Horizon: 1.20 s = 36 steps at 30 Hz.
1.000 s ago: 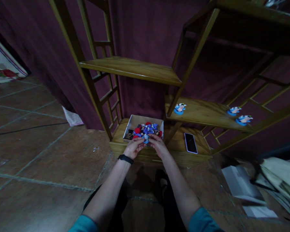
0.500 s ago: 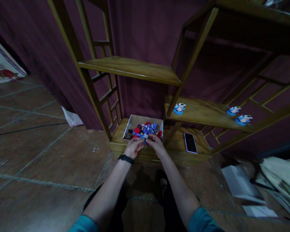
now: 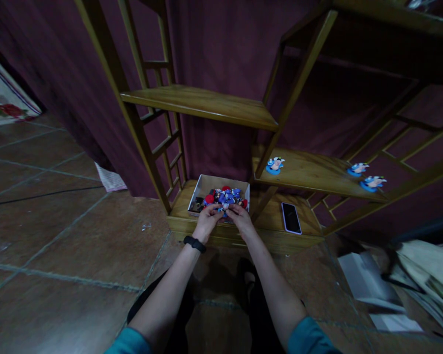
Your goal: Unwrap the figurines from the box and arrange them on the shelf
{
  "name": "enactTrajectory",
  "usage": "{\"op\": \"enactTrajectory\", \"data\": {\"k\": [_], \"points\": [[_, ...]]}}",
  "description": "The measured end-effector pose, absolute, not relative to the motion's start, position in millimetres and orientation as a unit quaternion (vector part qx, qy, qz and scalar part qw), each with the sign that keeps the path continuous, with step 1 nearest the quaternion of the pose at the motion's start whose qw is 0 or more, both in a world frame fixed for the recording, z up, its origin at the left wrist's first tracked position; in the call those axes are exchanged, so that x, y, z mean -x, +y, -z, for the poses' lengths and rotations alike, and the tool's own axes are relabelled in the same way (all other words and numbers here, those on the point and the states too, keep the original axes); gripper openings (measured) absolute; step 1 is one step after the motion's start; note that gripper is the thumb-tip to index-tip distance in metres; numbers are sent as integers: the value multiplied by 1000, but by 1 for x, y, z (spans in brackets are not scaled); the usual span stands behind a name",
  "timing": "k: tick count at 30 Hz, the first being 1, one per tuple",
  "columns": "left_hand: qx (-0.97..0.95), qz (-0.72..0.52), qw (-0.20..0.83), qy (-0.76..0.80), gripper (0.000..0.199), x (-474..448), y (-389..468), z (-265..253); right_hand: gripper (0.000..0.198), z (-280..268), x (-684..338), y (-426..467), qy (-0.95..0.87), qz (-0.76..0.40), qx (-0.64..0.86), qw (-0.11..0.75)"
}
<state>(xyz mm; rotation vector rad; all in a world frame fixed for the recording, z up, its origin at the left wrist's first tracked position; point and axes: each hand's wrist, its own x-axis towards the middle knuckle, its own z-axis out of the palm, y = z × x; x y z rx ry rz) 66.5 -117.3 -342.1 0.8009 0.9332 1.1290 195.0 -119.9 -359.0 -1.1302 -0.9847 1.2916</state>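
Note:
Between my fingertips is a small blue-and-white figurine (image 3: 225,207), over the front edge of an open cardboard box (image 3: 213,183). My left hand (image 3: 207,220), with a black band on its wrist, pinches it from the left. From the right, my right hand (image 3: 241,219) closes on it with thumb and fingers. My fingers partly cover the figurine. Inside the box lies a heap of small purple, red and black figurines (image 3: 227,195). The box rests on the low wooden shelf (image 3: 179,205).
One blue-based figurine (image 3: 275,165) stands on the right-hand shelf (image 3: 310,169), with two more, a figurine (image 3: 358,168) and another figurine (image 3: 372,183), at its far end. A phone (image 3: 291,218) lies below. Wooden posts (image 3: 299,88) frame the shelves. A pale bag (image 3: 424,265) sits on the floor.
My hands have shifted slightly up and to the right with the figurine, and my left wrist has turned a little. The box and the shelf figurines stay where they were.

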Motion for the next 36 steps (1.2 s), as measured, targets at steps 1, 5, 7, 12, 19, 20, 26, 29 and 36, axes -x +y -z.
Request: {"op": "enactTrajectory", "data": {"k": [1,5,7,12,19,20,26,29,36], "points": [[-361,-504,668,412,31,-67,-117,343,30,359,-195,-120,-412,-546,475,553],[-405,-506,639,414,29,-68,-113,352,28,359,-196,-120,-396,-558,467,561],[-448,-503,603,428,29,-69,-110,357,28,359,-196,-120,-385,-562,467,563],[-560,-485,487,463,35,-68,-109,364,27,359,-195,-121,-364,-572,459,574],[-623,-460,417,475,34,-67,-112,361,24,357,-194,-125,-342,-586,435,592],[-630,-457,410,475,34,-66,-113,360,24,356,-194,-126,-340,-587,436,592],[-708,-416,336,462,30,-64,-118,355,25,358,-195,-124,-345,-583,432,596],[-746,-391,273,464,35,-64,-122,350,26,362,-197,-122,-349,-578,424,603],[-816,-243,142,505,47,-65,-131,339,26,367,-200,-119,-348,-566,435,607]]}}
